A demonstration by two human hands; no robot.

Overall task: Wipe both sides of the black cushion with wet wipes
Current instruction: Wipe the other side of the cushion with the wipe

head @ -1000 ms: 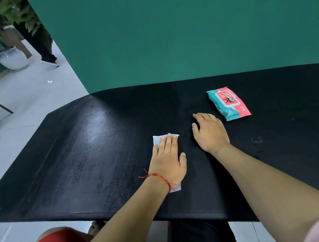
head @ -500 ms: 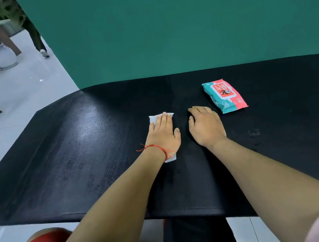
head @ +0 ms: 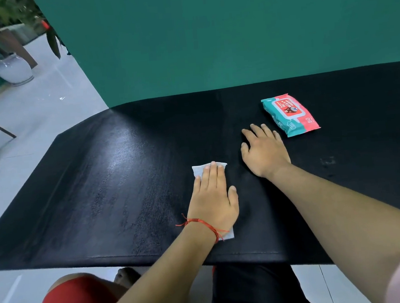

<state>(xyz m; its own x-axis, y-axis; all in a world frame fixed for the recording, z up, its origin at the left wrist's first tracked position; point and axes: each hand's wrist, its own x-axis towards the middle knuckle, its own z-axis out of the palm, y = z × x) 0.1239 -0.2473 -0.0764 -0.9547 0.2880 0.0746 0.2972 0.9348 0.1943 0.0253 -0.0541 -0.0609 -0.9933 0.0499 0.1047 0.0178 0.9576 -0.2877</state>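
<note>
Wiping the upper face of the black cushion (head: pixel 124 182).
Your left hand (head: pixel 211 198) presses the wet wipe (head: pixel 199 170) flat, fingers extended, left of the wipe pack (head: pixel 290 114); your right hand (head: pixel 264 153) lies open, empty; uneven pressure may bunch the wipe.

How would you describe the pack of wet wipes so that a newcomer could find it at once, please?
Start at the wide black cushion in front of the green wall. On its right part, just beyond the fingertips of the right hand, lies the pack of wet wipes. It is the only colourful thing there: teal and red, unlike the plain white wipe under the left hand.
</note>
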